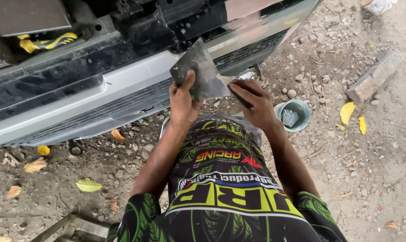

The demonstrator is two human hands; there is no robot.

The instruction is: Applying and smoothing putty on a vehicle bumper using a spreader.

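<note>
No packages, labels, signs, screens.

Bare dirt ground [373, 152] strewn with small stones [292, 93] and dry yellow leaves [346, 112] lies under flat daylight. A silver car bumper [77, 105] with a dark grille [117, 110] fills the top. A grey brick [373, 77] rests to the right, and a metal frame [73, 226] sits at the lower left.

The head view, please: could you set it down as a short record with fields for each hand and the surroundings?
left hand: grips a flat grey metal plate at its lower edge
right hand: holds a narrow dark tool against the plate's corner
ahead: silver and black car bumper
ground: gravel, yellow leaves, a small teal tin right of the right hand
</note>
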